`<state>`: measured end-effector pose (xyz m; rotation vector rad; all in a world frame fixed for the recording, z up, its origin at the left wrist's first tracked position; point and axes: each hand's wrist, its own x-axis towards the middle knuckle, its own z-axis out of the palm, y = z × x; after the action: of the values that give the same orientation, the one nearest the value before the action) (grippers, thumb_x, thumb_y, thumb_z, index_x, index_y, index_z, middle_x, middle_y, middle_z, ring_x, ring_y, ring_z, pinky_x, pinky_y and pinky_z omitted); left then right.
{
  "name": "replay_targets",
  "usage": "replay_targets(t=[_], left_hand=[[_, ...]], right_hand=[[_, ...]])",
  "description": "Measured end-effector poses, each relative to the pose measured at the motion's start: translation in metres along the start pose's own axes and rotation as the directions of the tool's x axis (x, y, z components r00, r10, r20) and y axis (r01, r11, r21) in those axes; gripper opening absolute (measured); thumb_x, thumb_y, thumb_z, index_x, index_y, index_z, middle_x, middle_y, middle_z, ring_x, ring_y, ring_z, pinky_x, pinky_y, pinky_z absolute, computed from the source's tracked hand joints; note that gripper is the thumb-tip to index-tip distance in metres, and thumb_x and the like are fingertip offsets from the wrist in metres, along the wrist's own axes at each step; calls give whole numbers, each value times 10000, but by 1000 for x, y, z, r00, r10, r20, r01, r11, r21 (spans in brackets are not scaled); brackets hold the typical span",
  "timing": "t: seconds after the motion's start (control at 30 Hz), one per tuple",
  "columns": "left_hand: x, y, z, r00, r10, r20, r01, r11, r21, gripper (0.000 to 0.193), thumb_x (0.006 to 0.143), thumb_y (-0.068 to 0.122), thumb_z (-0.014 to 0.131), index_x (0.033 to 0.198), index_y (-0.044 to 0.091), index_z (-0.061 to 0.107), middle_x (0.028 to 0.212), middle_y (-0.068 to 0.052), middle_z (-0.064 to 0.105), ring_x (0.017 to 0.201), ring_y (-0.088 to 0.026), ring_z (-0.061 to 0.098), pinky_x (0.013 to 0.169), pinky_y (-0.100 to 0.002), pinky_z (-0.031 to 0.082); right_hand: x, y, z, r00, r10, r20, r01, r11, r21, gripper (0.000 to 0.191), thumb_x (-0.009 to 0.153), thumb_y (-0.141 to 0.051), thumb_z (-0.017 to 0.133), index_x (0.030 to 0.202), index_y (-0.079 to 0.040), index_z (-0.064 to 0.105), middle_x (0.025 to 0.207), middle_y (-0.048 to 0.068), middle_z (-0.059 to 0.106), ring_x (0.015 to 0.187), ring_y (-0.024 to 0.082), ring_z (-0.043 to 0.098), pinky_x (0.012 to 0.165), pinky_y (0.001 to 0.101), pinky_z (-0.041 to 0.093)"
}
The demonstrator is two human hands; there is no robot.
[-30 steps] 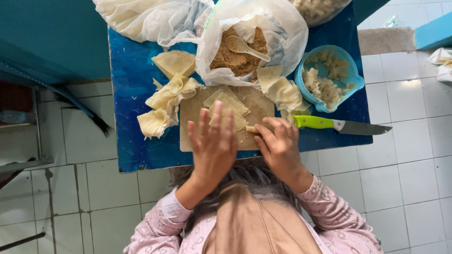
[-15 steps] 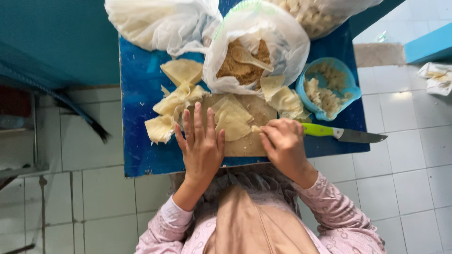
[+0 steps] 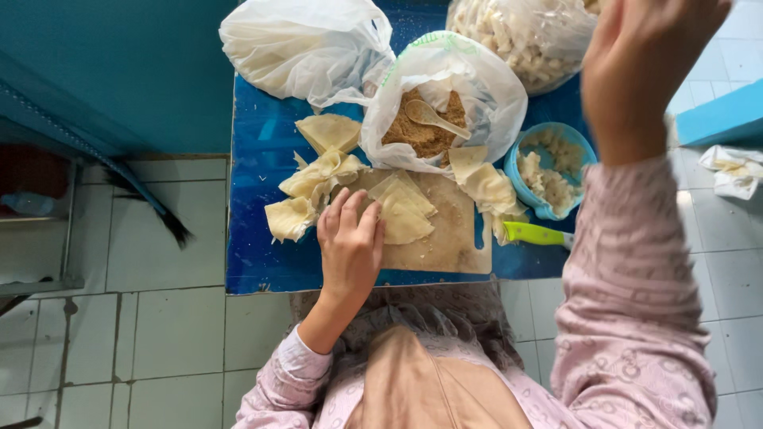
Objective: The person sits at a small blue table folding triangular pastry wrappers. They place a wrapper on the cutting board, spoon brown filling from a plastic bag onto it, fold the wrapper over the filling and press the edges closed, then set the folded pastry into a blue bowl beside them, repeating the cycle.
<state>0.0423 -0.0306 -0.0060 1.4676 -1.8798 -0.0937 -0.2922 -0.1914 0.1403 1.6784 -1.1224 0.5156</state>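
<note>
My left hand (image 3: 350, 242) lies flat on the wooden cutting board (image 3: 445, 238), fingers on the edge of a pale folded dough sheet (image 3: 405, 210). More thin yellowish sheets (image 3: 318, 179) are piled left of the board, and others (image 3: 489, 187) lie at its right. My right hand (image 3: 644, 67) is raised high and close to the camera, above the table's right side; its fingers are cut off by the frame's top. A plastic bag (image 3: 445, 95) holds brown filling with a wooden spoon (image 3: 429, 115) in it.
A blue table (image 3: 254, 238) carries everything. A blue bowl (image 3: 548, 167) of pale pieces stands right of the board, with a green-handled knife (image 3: 536, 233) below it. Two more plastic bags (image 3: 306, 48) sit at the back. White tiled floor surrounds the table.
My right hand has left the board and risen toward the camera. My left hand stayed on the board, fingers now closer together on the sheet. The view has moved closer.
</note>
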Motion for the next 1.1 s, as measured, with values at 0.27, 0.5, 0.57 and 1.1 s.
replay_targets(t=[0.27,0.5,0.57,1.1], left_hand=[[28,-23,9,998,-28,51,38,980,-195,77,886,154,741,953,120,725,1053,-38,670,1119,-281,601,947,-441,446],[27,-20,20,999,-32,36,37,985,-169,73,869,161,755,929,148,716,1039,-21,671,1111,-275,604,941,-436,436],[25,-18,21,999,-37,35,42,988,-152,90,872,158,746,951,141,707,1043,-28,667,1120,-275,604,961,-432,432],[-11,63,28,996,44,80,-46,999,22,192,852,275,725,934,115,659,1004,-81,623,1089,-294,583,920,-441,419]], right_hand=[[-64,-161,-99,786,-542,296,-31,445,895,320,751,-69,638,1058,4,690,1077,124,677,1066,309,659,912,411,525],[-74,-151,-102,751,-561,349,-30,498,867,230,731,-81,633,944,2,655,1008,123,645,1006,306,651,886,406,520],[-80,-141,-110,714,-553,429,-40,580,814,189,716,-53,648,900,-11,649,997,128,647,976,307,652,861,411,518],[-58,-133,13,817,53,574,-408,757,511,181,898,-213,778,907,-52,698,965,134,654,969,355,623,820,457,488]])
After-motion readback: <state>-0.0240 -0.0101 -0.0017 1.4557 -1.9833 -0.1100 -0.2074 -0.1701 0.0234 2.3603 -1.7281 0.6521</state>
